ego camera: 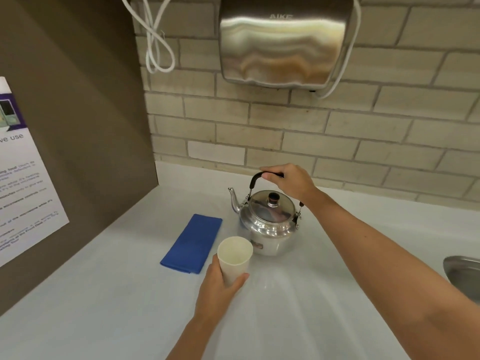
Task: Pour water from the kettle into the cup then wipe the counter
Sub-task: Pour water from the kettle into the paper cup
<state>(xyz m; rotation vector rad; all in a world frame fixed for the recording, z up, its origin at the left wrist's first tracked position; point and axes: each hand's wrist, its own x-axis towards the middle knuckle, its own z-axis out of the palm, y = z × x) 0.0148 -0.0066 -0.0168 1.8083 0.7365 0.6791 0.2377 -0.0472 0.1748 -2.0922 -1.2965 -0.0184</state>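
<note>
Hands: left (217, 284) grips cup (235, 257), right (291, 181) kettle handle (259, 178); dryer (284, 41) reads "AIKE".

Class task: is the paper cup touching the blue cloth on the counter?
Apart. The head view shows bare counter between the blue cloth and the paper cup, which the left hand holds.

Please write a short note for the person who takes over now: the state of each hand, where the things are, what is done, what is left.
Left hand: gripping the cup, upright, in front of the kettle; it looks empty.
Right hand: closed on the kettle's handle. Kettle upright, lid on, spout pointing left; I cannot tell if it is lifted yet.
Cloth: folded on the counter, left of kettle and cup.
Done: both grasps.
Left: pour water into the cup, set both down, wipe the counter with the cloth.
</note>
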